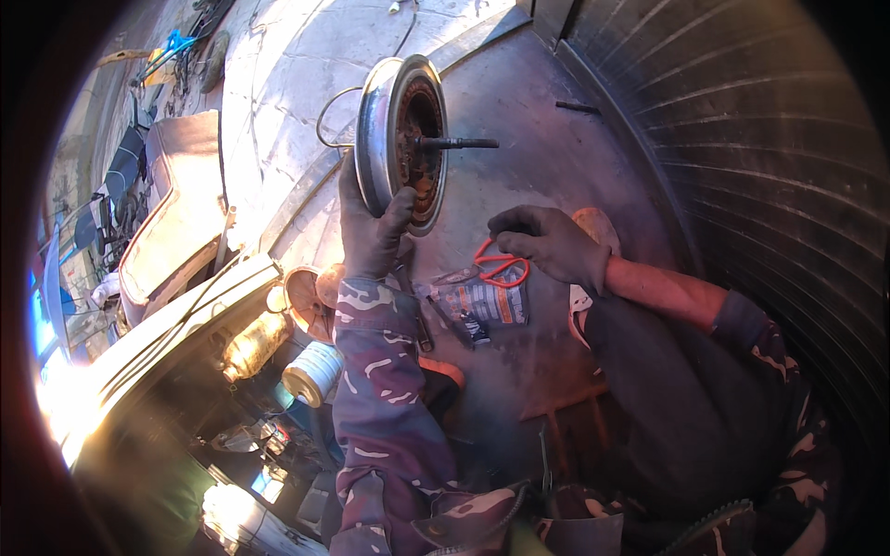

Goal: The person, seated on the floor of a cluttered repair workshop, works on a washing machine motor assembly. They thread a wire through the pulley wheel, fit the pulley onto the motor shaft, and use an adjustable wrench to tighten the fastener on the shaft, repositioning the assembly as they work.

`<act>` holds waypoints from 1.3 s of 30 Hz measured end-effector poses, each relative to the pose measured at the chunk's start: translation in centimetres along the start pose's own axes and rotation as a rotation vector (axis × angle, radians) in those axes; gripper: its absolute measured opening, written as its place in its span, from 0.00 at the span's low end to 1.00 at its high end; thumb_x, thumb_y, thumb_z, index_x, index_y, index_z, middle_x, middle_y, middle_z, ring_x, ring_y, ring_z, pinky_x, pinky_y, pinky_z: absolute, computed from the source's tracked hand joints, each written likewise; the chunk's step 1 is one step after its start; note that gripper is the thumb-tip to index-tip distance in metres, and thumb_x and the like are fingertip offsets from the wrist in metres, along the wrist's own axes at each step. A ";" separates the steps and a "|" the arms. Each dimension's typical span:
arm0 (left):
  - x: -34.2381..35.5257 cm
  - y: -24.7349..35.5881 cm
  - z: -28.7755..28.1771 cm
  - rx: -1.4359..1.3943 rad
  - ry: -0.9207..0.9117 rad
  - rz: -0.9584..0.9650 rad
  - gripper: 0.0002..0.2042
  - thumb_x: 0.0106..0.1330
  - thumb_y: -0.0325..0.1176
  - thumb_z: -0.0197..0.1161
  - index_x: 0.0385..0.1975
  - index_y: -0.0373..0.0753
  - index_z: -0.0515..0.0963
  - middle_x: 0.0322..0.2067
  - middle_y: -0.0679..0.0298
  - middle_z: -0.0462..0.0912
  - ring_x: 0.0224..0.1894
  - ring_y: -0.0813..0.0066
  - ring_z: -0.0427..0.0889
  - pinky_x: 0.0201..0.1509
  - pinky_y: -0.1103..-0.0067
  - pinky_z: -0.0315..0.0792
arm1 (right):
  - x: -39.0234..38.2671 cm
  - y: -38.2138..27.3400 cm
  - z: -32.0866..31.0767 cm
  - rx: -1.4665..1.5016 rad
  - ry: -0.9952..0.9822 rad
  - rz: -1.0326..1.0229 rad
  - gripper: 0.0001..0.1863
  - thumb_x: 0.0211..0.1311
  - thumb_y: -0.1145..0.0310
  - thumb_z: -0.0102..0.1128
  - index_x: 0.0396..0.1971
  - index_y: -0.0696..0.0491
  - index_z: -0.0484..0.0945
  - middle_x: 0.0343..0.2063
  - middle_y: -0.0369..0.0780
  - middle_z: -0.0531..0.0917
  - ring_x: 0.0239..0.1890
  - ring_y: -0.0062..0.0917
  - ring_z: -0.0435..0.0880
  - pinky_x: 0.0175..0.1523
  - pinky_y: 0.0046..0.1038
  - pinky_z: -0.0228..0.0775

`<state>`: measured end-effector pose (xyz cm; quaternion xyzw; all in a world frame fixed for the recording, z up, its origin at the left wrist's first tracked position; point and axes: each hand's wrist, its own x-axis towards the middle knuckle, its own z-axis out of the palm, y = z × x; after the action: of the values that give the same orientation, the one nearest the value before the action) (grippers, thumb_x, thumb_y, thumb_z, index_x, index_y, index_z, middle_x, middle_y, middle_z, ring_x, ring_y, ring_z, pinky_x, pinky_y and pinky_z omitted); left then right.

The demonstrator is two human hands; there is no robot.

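My left hand [374, 227], in a dark grey glove, grips the lower edge of a metal wheel rim [375, 139] and holds it upright. Its hollow, rusty inside faces right, and a dark axle [464, 144] sticks out from the middle. A thin curved cable [322, 120] loops out on its left side. To the right, my gloved right hand [556, 246] hovers with thumb and fingers drawn together; anything between them is too small to tell. Just below its fingertips, red-handled scissors [505, 271] lie over a printed packet [487, 298] on the floor.
A ribbed metal wall [760, 120] curves along the right. Dark tools [425, 329] lie by the packet, and a short dark bar [577, 107] rests farther off. At left are a white spool [313, 373], a yellowish bottle [255, 345] and a brown panel [181, 199].
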<state>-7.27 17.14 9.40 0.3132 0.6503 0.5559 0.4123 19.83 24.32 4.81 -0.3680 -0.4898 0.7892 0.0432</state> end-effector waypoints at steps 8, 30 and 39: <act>-0.7 -0.2 0.5 0.014 0.033 0.018 0.53 0.60 0.42 0.84 0.82 0.36 0.57 0.69 0.53 0.74 0.67 0.61 0.79 0.67 0.68 0.78 | 0.2 -0.4 -0.5 -0.002 -0.007 0.035 0.26 0.78 0.66 0.66 0.66 0.67 0.77 0.57 0.47 0.87 0.55 0.25 0.87 0.63 0.28 0.80; -4.4 -3.3 -1.3 0.072 0.023 -0.021 0.62 0.54 0.37 0.86 0.85 0.39 0.47 0.74 0.48 0.67 0.75 0.56 0.72 0.78 0.64 0.69 | 7.5 -6.1 -0.5 -1.034 0.191 -0.313 0.33 0.67 0.58 0.71 0.69 0.57 0.77 0.52 0.52 0.88 0.54 0.46 0.89 0.59 0.41 0.80; -7.1 -4.7 -0.9 0.196 0.087 -0.052 0.61 0.52 0.39 0.87 0.84 0.36 0.50 0.74 0.45 0.66 0.76 0.50 0.69 0.78 0.64 0.68 | 9.5 -4.9 -0.2 -1.137 0.062 -0.240 0.24 0.70 0.60 0.69 0.58 0.60 0.81 0.42 0.53 0.89 0.45 0.48 0.90 0.52 0.43 0.81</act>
<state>-4.49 9.70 6.13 0.3104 0.7268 0.4919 0.3653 11.65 31.09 3.63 -0.2982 -0.8735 0.3805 -0.0580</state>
